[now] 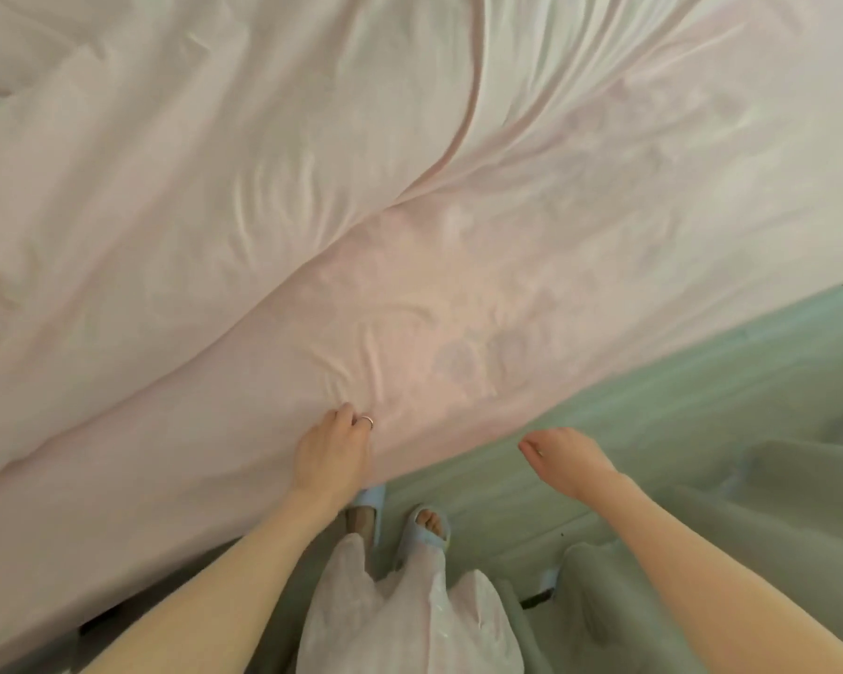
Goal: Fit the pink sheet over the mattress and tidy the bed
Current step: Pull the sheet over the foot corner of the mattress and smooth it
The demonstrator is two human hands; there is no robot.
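The pink sheet (312,226) covers the mattress from 9 to 2 o'clock, creased and draped over its side. The left hand (334,454) pinches the hanging edge. The right hand (563,454), at 4 o'clock, hangs loosely curled, holding nothing. Blue slippers (427,532) stand below on the floor (653,396).

No legible text, labels, brands, numbers or signs anywhere.

Head view, steeply down, seemingly close.
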